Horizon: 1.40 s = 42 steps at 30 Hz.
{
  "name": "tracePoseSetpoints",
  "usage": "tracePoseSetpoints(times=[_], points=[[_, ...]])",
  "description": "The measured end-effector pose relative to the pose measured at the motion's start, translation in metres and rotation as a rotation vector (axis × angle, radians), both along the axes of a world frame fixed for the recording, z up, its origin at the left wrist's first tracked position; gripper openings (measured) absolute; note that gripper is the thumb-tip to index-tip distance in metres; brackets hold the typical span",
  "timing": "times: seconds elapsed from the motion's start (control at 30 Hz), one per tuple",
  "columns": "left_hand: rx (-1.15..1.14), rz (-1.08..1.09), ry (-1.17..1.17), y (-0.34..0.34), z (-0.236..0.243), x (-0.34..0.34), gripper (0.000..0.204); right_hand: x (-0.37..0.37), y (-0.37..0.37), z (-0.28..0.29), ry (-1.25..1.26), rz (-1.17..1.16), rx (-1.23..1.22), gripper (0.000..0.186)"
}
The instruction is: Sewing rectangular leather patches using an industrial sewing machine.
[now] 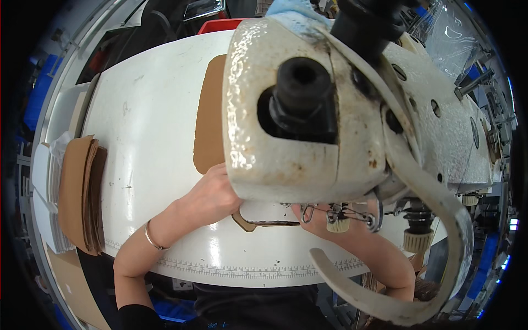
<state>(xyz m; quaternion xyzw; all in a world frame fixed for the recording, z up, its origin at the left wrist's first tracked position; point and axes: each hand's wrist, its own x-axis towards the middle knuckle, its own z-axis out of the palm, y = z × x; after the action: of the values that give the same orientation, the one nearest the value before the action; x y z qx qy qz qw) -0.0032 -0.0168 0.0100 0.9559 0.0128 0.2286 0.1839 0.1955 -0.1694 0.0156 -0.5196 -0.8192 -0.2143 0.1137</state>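
My left hand (215, 191) lies on the white table beside the sewing machine head (286, 170), its wrist bent and its fingers hidden behind the casing. Touching or very near it is a small flat piece with a brown rounded edge (243, 222) and a white top face (269, 212). At that piece's right end is my right hand (319, 221), largely covered by the thread guides and a knob, so its grip does not show. Beyond my left hand a larger flat brown panel (209, 118) with rounded corners runs partly behind the machine head.
A stack of folded brown pieces (82, 195) stands at the table's left edge, with white sheets (47, 203) beside it. A curved pale lever (379, 308) hangs at the right front. Measuring marks (231, 270) run along the near edge. A red bin (219, 25) is behind.
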Motion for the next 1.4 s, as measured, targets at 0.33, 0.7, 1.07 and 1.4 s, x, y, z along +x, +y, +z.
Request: tracePoseSetpoints(times=[0.33,0.7,1.07,1.4], points=[[-0.083,0.016,0.052,-0.001,0.013,0.006,0.036,0.001,0.002,-0.001,0.022,-0.011,0.003,0.01],[-0.022,0.071,0.157,0.003,0.002,-0.001,0.03,0.001,0.001,-0.001,0.065,-0.023,0.008,0.008],[0.013,0.025,0.075,0.002,0.024,0.007,0.022,-0.002,0.002,0.0,0.186,-0.049,-0.133,0.029],[-0.816,0.107,0.124,0.09,0.025,0.024,0.046,-0.004,-0.005,-0.007,0.542,-0.154,-0.333,0.04]])
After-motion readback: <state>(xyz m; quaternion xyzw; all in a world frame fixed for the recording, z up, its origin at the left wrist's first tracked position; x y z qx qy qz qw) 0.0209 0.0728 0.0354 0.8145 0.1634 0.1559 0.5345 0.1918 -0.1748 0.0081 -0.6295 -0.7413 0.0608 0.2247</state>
